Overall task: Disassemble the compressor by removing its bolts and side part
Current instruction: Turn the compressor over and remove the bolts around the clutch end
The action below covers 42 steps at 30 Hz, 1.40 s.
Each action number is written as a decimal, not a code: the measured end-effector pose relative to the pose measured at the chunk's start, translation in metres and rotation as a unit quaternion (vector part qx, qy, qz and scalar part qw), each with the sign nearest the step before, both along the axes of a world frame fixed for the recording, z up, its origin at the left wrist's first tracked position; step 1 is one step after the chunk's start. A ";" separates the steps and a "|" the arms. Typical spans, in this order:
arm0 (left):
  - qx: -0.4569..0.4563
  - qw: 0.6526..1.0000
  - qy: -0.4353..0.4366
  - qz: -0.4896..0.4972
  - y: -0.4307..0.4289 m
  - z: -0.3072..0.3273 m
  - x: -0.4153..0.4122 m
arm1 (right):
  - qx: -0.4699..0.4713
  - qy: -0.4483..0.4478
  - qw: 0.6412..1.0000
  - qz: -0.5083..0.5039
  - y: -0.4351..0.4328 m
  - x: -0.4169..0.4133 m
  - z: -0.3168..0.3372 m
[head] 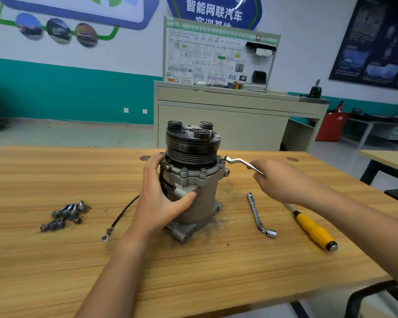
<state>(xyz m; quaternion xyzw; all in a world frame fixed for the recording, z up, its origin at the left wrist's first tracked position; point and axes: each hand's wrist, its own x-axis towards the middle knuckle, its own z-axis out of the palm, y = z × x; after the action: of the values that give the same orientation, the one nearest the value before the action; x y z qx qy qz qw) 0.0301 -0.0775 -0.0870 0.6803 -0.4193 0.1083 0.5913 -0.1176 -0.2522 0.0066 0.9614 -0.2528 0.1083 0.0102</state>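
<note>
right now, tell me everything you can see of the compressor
The compressor stands upright on the wooden table. Its pulley, on top, is black and grooved, with three round caps; the body is grey cast metal, with a bolted flange and mounting lugs at the base. The left hand grips its side. The right hand holds a wrench whose end sits at a flange bolt on the right. A black cable runs from it onto the table.

compressor (pixel 191 180) upright at mid table (pixel 55 260) | left hand (pixel 161 198) on its left side | bolts (pixel 64 214) heaped far left | cable (pixel 120 216) between bolts and compressor | wrench (pixel 241 164) in right hand (pixel 278 182), head at compressor's upper right edge | socket wrench (pixel 259 214) just right of compressor | screwdriver (pixel 313 228) further right | cabinet (pixel 228 120) behind table
</note>
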 end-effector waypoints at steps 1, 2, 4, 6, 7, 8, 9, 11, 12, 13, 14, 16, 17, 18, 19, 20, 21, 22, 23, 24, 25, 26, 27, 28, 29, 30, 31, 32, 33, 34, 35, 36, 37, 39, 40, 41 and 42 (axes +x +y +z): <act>-0.003 1.000 0.001 -0.003 0.000 0.000 0.000 | -0.027 0.003 1.000 -0.005 0.001 0.001 0.000; -0.004 1.000 0.004 -0.004 -0.001 -0.001 0.000 | -0.054 0.007 0.998 -0.009 0.001 0.003 0.001; -0.005 1.000 0.011 -0.002 -0.001 -0.003 0.001 | -0.109 0.022 0.994 -0.018 0.004 0.004 0.003; -0.008 1.000 0.017 -0.003 -0.002 -0.004 0.001 | -0.169 0.043 0.984 -0.019 0.010 0.005 0.007; -0.012 1.000 0.017 -0.005 -0.002 -0.004 0.000 | -0.200 0.057 0.978 -0.014 0.015 0.006 0.010; -0.016 1.000 0.015 -0.005 -0.002 -0.004 0.000 | -0.227 0.075 0.971 -0.008 0.021 0.008 0.012; -0.017 1.000 0.012 -0.004 -0.001 -0.004 0.000 | -0.247 0.093 0.965 0.000 0.027 0.010 0.014; -0.016 1.000 0.009 -0.002 -0.002 -0.005 0.000 | -0.268 0.113 0.957 0.013 0.034 0.014 0.015; -0.015 1.000 0.009 0.000 -0.002 -0.006 0.001 | -0.269 0.116 0.956 0.013 0.034 0.016 0.015; -0.015 1.000 0.008 0.000 -0.002 -0.006 0.001 | -0.264 0.116 0.957 0.011 0.033 0.017 0.015; -0.016 1.000 0.006 -0.002 -0.002 -0.006 0.001 | -0.258 0.115 0.959 0.007 0.030 0.016 0.014; -0.024 1.000 0.007 -0.008 -0.002 -0.005 0.000 | -0.257 0.122 0.959 0.009 0.020 0.013 0.015; -0.028 1.000 0.010 -0.009 -0.002 -0.004 -0.001 | -0.265 0.129 0.956 0.015 0.013 0.012 0.016; -0.030 0.999 0.013 -0.010 -0.002 -0.004 -0.001 | -0.274 0.137 0.952 0.020 0.006 0.012 0.018; -0.029 0.999 0.015 -0.009 -0.002 -0.005 -0.001 | -0.281 0.141 0.949 0.023 0.000 0.014 0.019; -0.029 0.999 0.015 -0.010 -0.002 -0.005 -0.001 | -0.288 0.142 0.947 0.020 -0.006 0.019 0.021; -0.030 0.999 0.013 -0.011 -0.002 -0.005 0.000 | -0.296 0.142 0.944 0.013 -0.011 0.025 0.022; -0.032 0.999 0.011 -0.013 -0.003 -0.005 0.000 | -0.301 0.136 0.944 0.004 -0.016 0.033 0.022; -0.032 0.999 0.010 -0.015 -0.003 -0.005 0.000 | -0.305 0.127 0.944 0.000 -0.019 0.040 0.021; -0.034 0.999 0.009 -0.017 -0.004 -0.006 0.000 | -0.315 0.119 0.942 0.009 -0.024 0.047 0.017; -0.034 0.999 0.009 -0.018 -0.004 -0.006 0.001 | -0.329 0.110 0.937 0.028 -0.030 0.054 0.013; -0.035 0.999 0.010 -0.018 -0.005 -0.006 0.001 | -0.345 0.100 0.932 0.048 -0.035 0.059 0.009; -0.035 0.999 0.013 -0.017 -0.004 -0.006 0.000 | -0.355 0.089 0.928 0.064 -0.041 0.064 0.006; -0.035 0.999 0.015 -0.017 -0.004 -0.005 0.000 | -0.359 0.078 0.927 0.075 -0.045 0.069 0.004; -0.036 0.999 0.017 -0.017 -0.003 -0.005 -0.001 | -0.355 0.070 0.928 0.083 -0.048 0.072 0.004; -0.035 0.999 0.018 -0.016 -0.003 -0.004 -0.001 | -0.349 0.063 0.931 0.086 -0.048 0.073 0.005; -0.032 0.999 0.017 -0.015 -0.003 -0.004 -0.002 | -0.339 0.052 0.935 0.086 -0.047 0.072 0.006; -0.030 0.999 0.015 -0.012 -0.002 -0.003 -0.002 | -0.326 0.030 0.941 0.084 -0.046 0.068 0.009; -0.030 0.999 0.014 -0.009 -0.003 -0.003 -0.002 | -0.308 -0.008 0.948 0.080 -0.044 0.062 0.012; -0.029 0.999 0.014 -0.007 -0.003 -0.003 -0.002 | -0.282 -0.054 0.955 0.073 -0.041 0.054 0.015; -0.027 1.000 0.014 -0.004 -0.003 -0.003 -0.003 | -0.255 -0.095 0.960 0.068 -0.037 0.043 0.016; -0.025 1.000 0.016 -0.001 -0.003 -0.002 -0.003 | -0.232 -0.122 0.963 0.063 -0.032 0.032 0.017; -0.023 1.000 0.019 0.001 -0.003 -0.003 -0.003 | -0.211 -0.131 0.967 0.055 -0.027 0.023 0.017; -0.018 0.999 0.025 0.008 -0.003 -0.003 -0.004 | -0.193 -0.083 0.977 0.032 -0.018 0.009 0.015; -0.017 0.999 0.028 0.011 -0.003 -0.003 -0.005 | -0.192 -0.039 0.980 0.020 -0.014 0.006 0.014; -0.018 0.999 0.031 0.013 -0.002 -0.003 -0.006 | -0.187 -0.003 0.982 0.009 -0.011 0.004 0.013; -0.018 0.999 0.032 0.014 -0.002 -0.002 -0.007 | -0.175 0.022 0.984 -0.001 -0.007 0.004 0.012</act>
<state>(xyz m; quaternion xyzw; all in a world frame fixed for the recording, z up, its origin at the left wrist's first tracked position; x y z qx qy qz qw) 0.0235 -0.0798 -0.0893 0.6781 -0.3889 0.1021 0.6153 -0.1141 -0.2597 0.0185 0.9468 -0.2303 0.1293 0.1841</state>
